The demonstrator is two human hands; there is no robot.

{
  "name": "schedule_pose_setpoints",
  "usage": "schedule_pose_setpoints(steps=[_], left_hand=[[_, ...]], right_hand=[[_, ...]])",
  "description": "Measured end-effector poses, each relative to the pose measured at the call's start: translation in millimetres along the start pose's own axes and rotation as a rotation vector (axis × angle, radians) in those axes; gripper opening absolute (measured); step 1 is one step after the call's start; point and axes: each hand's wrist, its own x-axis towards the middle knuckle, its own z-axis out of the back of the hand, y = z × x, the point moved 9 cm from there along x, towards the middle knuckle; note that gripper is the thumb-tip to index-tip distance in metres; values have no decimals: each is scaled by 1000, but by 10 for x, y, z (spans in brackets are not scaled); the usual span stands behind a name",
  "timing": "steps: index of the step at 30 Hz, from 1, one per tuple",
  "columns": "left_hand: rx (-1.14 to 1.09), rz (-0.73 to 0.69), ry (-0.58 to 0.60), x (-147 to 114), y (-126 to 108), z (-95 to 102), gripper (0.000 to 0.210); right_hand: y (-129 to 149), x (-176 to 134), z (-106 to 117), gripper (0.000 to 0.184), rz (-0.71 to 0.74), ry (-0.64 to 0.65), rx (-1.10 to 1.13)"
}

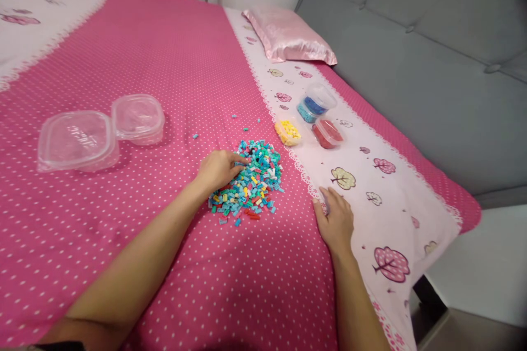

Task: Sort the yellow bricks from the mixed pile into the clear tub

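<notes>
A heap of small toy building bricks (257, 181), mostly teal and blue with some yellow, red, white and pink, lies on the pink dotted bedspread (197, 274). At the heap's left edge is my left hand (218, 170), its fingers curled in among the bricks; what the fingertips hold is hidden. My right hand (336, 219) rests on the bedspread to the right of the heap, with thumb and fingers apart and nothing visible in it. Beyond it sit small tubs of sorted bricks: a yellow one (289, 132), a red one (328, 133), a light blue one (307, 111) and a dark blue one (317, 103).
Two clear lidded plastic containers, a larger one (78, 140) and a smaller one (138, 119), stand at the left. A few loose blue bricks (195, 136) lie behind the heap. A pink pillow (288, 35) is farther back, beside a grey padded headboard (420, 66).
</notes>
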Motion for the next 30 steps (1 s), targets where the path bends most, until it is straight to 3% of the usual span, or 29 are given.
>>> schedule_pose_setpoints(steps=[11,30], left_hand=[[294,-23,94,-31,-24,-96,38],[288,-13,105,-42,-44,-86,34]], right_hand=[[8,0,1,48,0,7,-5],[15,-3,6,46,12,-7,4]])
